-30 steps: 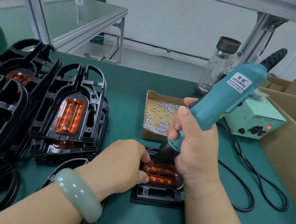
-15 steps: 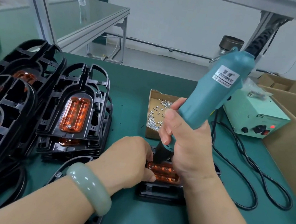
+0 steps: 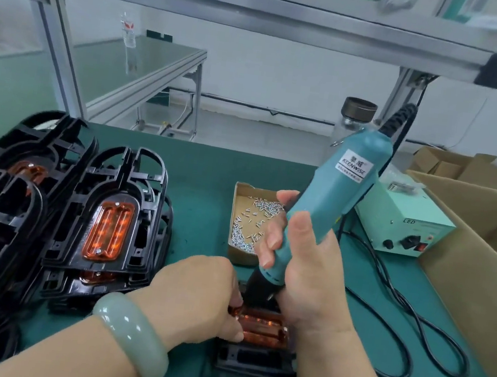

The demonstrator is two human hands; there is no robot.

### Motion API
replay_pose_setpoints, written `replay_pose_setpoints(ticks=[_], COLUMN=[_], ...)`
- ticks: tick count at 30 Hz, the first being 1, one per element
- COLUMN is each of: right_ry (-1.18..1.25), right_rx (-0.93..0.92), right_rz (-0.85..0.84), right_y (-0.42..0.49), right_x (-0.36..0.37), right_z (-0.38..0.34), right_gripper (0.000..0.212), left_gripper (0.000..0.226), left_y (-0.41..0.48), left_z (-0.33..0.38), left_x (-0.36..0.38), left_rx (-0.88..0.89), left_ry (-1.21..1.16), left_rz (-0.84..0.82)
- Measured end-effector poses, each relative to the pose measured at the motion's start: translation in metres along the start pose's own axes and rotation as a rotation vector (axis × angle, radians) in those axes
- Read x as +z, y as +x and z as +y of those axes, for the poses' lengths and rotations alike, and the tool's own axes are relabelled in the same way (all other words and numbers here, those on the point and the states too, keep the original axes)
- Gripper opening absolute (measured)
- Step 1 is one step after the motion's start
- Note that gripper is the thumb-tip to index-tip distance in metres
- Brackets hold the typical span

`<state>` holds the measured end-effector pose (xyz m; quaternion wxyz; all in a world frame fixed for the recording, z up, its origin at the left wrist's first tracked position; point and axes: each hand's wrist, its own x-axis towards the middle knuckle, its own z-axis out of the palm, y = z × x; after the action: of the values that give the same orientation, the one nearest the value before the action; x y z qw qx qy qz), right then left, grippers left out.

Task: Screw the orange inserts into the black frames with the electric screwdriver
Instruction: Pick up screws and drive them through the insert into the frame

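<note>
Green mat (image 3: 209,189) under an aluminium frame (image 3: 264,10) — right hand (image 3: 303,268) grips the screwdriver (image 3: 331,199), left hand (image 3: 198,295) pins the insert (image 3: 263,326).

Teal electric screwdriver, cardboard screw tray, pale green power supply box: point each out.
Teal electric screwdriver (image 3: 331,196): head view, mid body.
Cardboard screw tray (image 3: 239,258): head view, front wall.
Pale green power supply box (image 3: 402,211): head view, top face.

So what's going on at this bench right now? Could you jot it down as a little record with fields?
right hand: grips the teal electric screwdriver, nose down over the orange insert
left hand: fingers rest on the insert's left end
black frame: lies flat on the green table, holding the insert
screws: loose in a small cardboard box behind the hands
finished pieces: stacked at left
</note>
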<state>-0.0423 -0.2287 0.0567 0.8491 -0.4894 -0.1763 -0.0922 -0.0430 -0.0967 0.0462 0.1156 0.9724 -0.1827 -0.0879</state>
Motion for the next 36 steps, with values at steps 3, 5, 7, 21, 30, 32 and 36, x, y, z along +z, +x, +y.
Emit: replay_pose_setpoints(ticks=[3,5,7,21,30,32,36], right_ry=[0.227,0.271,0.323,0.597,-0.363,-0.822,-1.224], right_rx=[-0.045,-0.037,0.001,0.137,0.518,0.55,0.528], right_rz=[0.05,0.116,0.172,0.375,0.531,0.485,0.438], right_y=[0.002,0.003,0.002,-0.016,-0.07,-0.079,-0.09], right_x=[-0.007,-0.017,-0.025,-0.03,-0.041,-0.046,-0.048], right_z=[-0.01,-0.018,-0.022,-0.065,-0.067,-0.059,-0.036], right_gripper=[0.069,0.07,0.069,0.062,0.013,0.016,0.066], left_gripper=[0.039,0.044,0.06,0.088,0.092,0.096,0.093], left_y=[0.001,0.0,0.0,-0.038,-0.071,-0.066,-0.049], left_z=[0.001,-0.002,-0.001,0.001,-0.065,-0.073,-0.075], left_x=[-0.001,0.001,0.004,-0.044,-0.104,-0.105,-0.09], left_rx=[0.037,0.069,0.164,0.252,-0.348,-0.473,-0.597], left_ry=[0.032,-0.035,-0.134,-0.059,-0.245,-0.195,-0.077], left_rz=[-0.008,0.029,0.012,0.44,0.833,0.785,0.668])
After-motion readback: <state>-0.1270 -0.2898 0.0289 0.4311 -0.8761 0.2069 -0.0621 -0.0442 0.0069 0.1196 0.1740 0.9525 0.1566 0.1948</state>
